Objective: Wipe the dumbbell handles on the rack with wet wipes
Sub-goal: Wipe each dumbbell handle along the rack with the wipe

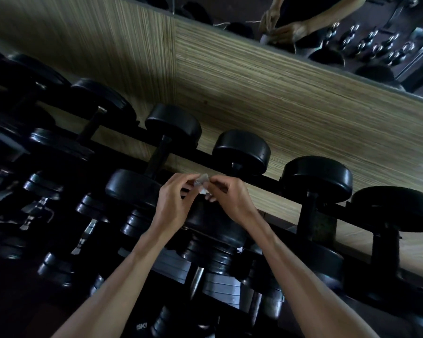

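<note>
Head view: pinching a small wet wipe [204, 179] between left hand [175, 202] and right hand [231, 198], both grips curling around it, likely unfolding it for wiping; hovering just above the rack [269, 184], dumbbell handles [160, 154] waiting below, untouched.

rack [274, 182]: black, tiered | load: black dumbbells [241, 148] in rows

dumbbells [241, 148] packed side by side, narrow gaps between handles [158, 154]
</note>
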`<state>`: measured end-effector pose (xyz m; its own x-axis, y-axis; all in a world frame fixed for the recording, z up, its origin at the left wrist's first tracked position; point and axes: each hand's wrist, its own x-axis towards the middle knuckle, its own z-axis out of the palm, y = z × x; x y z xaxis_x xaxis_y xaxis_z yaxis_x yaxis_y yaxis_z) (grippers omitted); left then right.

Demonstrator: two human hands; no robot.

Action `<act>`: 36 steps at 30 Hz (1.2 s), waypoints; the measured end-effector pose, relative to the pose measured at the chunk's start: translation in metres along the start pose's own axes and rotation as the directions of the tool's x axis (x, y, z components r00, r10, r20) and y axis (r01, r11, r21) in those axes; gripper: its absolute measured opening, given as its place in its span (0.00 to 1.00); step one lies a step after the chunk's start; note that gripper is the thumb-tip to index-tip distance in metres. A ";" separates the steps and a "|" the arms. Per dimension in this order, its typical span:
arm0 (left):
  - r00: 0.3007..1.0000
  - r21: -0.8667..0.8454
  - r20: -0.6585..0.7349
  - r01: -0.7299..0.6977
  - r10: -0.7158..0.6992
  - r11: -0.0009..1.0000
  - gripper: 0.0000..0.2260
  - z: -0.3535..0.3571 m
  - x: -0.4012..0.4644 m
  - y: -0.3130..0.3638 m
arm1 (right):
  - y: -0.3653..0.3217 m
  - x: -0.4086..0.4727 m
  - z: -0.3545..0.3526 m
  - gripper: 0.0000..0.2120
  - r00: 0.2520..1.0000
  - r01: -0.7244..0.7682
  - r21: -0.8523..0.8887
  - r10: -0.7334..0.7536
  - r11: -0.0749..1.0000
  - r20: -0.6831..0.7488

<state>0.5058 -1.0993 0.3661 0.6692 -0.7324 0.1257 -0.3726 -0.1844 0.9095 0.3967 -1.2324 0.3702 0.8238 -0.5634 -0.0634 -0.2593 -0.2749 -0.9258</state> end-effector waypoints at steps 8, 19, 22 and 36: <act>0.991 0.073 0.042 -0.133 0.130 0.988 0.06 -0.069 0.019 -0.015 | -0.036 0.001 0.057 0.12 0.993 0.043 -0.047 -0.048 0.998 -0.107; 0.910 0.136 0.222 -0.384 0.350 0.913 0.06 -0.128 0.057 -0.077 | -0.051 0.029 0.149 0.06 0.892 -0.057 -0.253 -0.065 0.966 -0.447; 0.891 0.015 0.252 -0.393 0.377 0.919 0.10 -0.126 0.064 -0.076 | -0.048 0.038 0.153 0.08 0.877 -0.114 -0.221 -0.006 0.969 -0.480; 0.962 0.088 0.167 -0.233 0.216 0.968 0.07 -0.110 0.080 -0.087 | -0.039 0.058 0.125 0.06 0.907 -0.003 -0.144 -0.058 0.990 -0.417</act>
<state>0.6626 -1.0695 0.3411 0.4553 -0.8541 0.2514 -0.5734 -0.0653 0.8167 0.5170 -1.1571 0.3562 0.5522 -0.8199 0.1514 -0.3319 -0.3827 -0.8622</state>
